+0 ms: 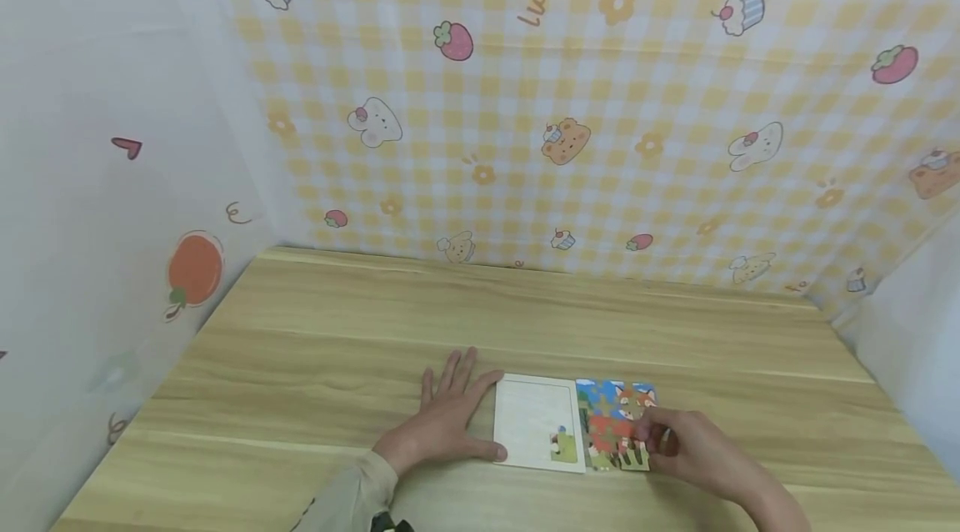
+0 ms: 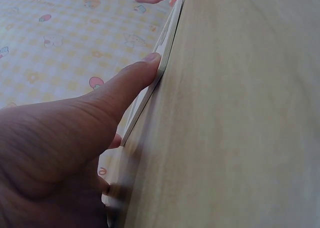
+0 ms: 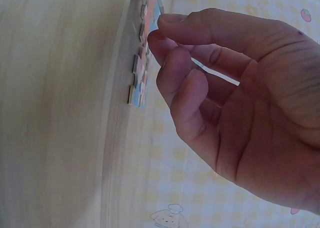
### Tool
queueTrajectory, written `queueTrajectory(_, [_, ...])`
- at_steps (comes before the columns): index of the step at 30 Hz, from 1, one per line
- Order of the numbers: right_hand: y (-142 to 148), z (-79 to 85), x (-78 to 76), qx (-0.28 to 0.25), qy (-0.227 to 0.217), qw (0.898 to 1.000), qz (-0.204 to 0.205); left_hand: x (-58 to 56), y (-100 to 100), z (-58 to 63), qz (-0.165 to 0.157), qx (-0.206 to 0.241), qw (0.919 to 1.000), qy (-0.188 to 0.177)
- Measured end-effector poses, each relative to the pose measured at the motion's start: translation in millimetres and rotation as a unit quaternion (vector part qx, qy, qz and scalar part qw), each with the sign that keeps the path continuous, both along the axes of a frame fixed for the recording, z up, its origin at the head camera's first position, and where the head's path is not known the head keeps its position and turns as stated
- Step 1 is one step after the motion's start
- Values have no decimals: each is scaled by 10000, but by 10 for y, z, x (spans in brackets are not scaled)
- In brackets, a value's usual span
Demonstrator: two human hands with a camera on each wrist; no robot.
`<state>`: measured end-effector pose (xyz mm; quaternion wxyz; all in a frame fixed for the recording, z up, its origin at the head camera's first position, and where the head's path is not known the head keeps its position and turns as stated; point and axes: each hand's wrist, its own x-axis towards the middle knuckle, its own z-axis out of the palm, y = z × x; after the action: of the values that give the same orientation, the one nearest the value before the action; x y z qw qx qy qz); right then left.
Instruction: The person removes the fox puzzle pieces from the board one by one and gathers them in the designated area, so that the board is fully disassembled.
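A pale puzzle board (image 1: 528, 415) lies on the table with one green puzzle piece (image 1: 564, 449) in its front right corner. My left hand (image 1: 442, 430) is spread at the board's left side, index finger at the back corner and thumb pressing the front corner. Right beside the board lies a colourful group of joined pieces (image 1: 606, 409) with a fox, blue sky and red areas. Over its right edge, my right hand (image 1: 693, 444) pinches a small puzzle piece (image 3: 159, 0), seen edge-on between thumb and fingertip; its picture is hidden.
The wood-grain table (image 1: 360, 323) extends around the puzzle on all sides. Behind it hangs a yellow checked cloth (image 1: 517, 90) with cartoon prints. A white printed cloth (image 1: 112, 182) stands along the left side.
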<state>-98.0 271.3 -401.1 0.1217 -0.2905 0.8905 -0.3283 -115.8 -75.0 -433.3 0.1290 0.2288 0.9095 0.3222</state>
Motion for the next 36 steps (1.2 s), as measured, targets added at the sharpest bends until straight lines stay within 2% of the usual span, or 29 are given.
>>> queueTrajectory(13, [-56,19,21,-34,-616,9981,-61,5,-7,4,-13,26,10000,27])
queueTrajectory(17, [-68,24,23,6,-614,9981,-97,0,-6,1,-26,30,10000,20])
queueTrajectory(24, [-46,27,19,-8,-320,9994,-105,-2,-5,2,-54,17,10000,9])
queueTrajectory(36, [-49,-11,-4,129,-645,9977,-160,-8,-7,-2,-34,44,10000,-37])
